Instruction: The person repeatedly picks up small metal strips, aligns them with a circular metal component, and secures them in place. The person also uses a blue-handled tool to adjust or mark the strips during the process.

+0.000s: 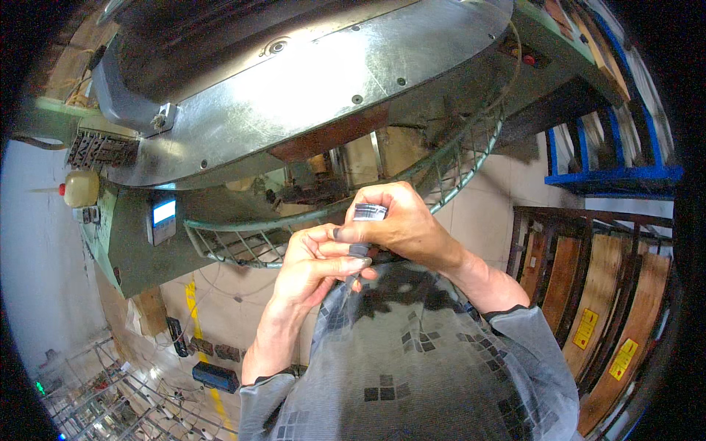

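Observation:
In front of my chest my two hands come together around a small, shiny grey strip-like piece. Its upper end is bright and catches the light, while a darker grey length shows lower down between the fingers. My right hand is closed on the upper part, thumb and fingers pinching it. Just below and to the left, my left hand is closed too, its thumb and fingers around the lower part. Fingers cover much of the piece, so its full shape and exact kind cannot be made out.
Ahead stands a machine with a broad, polished metal bed. A curved green rail basket hangs beneath it. At left are a lit control screen and a yellowish bottle. Wooden boards sit in a dark rack at right, below a blue rack.

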